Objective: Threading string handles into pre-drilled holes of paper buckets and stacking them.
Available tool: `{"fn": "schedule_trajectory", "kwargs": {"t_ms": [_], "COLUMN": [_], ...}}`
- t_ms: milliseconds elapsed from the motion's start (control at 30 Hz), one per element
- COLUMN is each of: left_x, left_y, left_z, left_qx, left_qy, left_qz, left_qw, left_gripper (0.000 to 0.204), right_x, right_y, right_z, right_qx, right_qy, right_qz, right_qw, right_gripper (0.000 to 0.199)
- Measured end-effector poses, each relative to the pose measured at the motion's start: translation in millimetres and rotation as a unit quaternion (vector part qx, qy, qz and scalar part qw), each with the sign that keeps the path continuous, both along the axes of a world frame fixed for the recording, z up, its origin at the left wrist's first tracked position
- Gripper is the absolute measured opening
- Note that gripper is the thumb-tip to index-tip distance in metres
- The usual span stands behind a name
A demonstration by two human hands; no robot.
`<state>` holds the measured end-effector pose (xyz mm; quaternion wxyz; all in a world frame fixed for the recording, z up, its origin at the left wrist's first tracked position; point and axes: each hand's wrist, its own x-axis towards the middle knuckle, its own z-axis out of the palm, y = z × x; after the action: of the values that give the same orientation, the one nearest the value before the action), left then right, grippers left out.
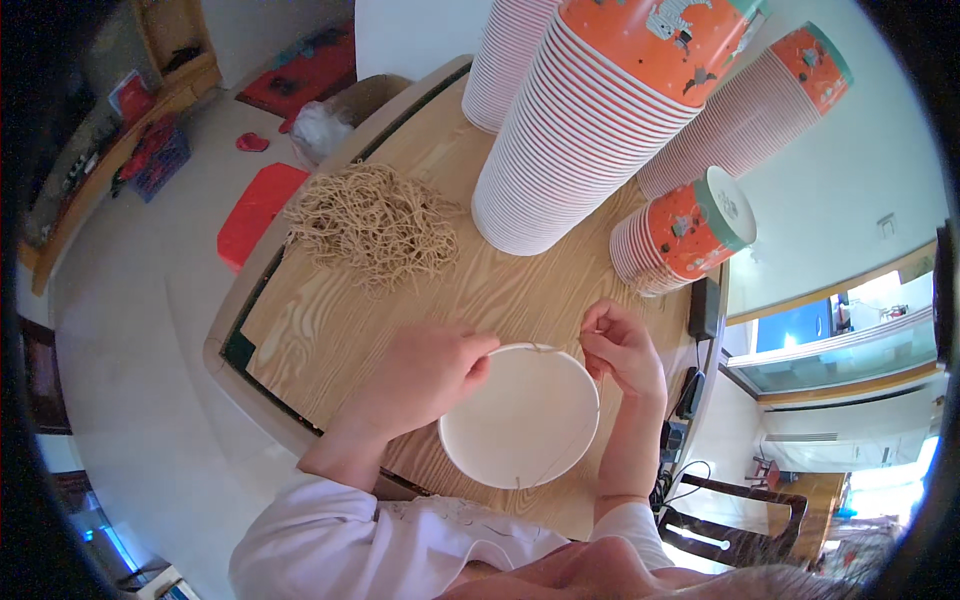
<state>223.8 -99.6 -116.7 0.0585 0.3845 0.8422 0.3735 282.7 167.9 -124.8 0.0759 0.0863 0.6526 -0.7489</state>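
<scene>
A white paper bucket (520,420) stands mouth up on the wooden table in front of me. Thin brown string shows at its far rim, and another strand crosses its mouth to the near rim. My left hand (430,370) is curled closed against the bucket's upper left rim, slightly blurred. Just off the upper right rim, my right hand (622,350) pinches the string, most of which its fingers hide. Beyond the left hand lies a loose heap of brown strings (375,225).
Tall stacks of nested paper buckets (585,130) rise at the table's far side, with a shorter orange-patterned stack (680,230) at the right. A black box (704,308) and cables sit along the right edge. A red stool (258,215) stands left of the table.
</scene>
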Motion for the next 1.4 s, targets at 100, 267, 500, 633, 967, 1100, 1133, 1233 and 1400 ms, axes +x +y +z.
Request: {"fn": "schedule_trajectory", "kwargs": {"t_ms": [100, 267, 500, 633, 967, 1100, 1133, 1233, 1400], "left_x": [0, -2, -20, -21, -7, -2, -1, 1, 2], "left_y": [2, 3, -2, 0, 26, 34, 33, 31, 32], "left_z": [-2, -1, 5, 6, -4, -4, -5, -6, 0], "left_qx": [0.009, 0.008, 0.094, 0.067, 0.102, 0.148, 0.134, 0.121, 0.135], "left_qy": [0.016, -0.026, -0.066, 0.116, 0.114, 0.139, 0.112, 0.084, 0.097], "left_qz": [-0.018, 0.023, 0.178, 0.084, -0.051, -0.075, -0.075, -0.072, -0.082], "left_qw": [1.0, 0.999, 0.977, 0.987, 0.987, 0.976, 0.982, 0.986, 0.983], "left_gripper": [0.007, 0.008, 0.015, 0.019, 0.026, 0.024, 0.026, 0.028, 0.029], "right_x": [-8, -17, -19, -23, -25, -19, -15, -6, -4], "right_y": [-7, 3, 8, 19, -19, -27, -25, -13, -1], "right_z": [0, -22, -29, -35, 1, 6, 9, 26, 28], "right_qx": [0.073, 0.188, 0.16, 0.249, 0.263, 0.271, 0.271, 0.228, 0.131], "right_qy": [-0.007, -0.02, 0.036, 0.057, 0.137, 0.126, 0.126, 0.153, 0.195], "right_qz": [0.013, 0.088, 0.065, 0.079, 0.075, 0.084, 0.085, 0.135, 0.236], "right_qw": [0.997, 0.978, 0.984, 0.964, 0.952, 0.951, 0.95, 0.952, 0.943], "right_gripper": [0.013, 0.016, 0.02, 0.021, 0.012, 0.016, 0.016, 0.016, 0.01]}}
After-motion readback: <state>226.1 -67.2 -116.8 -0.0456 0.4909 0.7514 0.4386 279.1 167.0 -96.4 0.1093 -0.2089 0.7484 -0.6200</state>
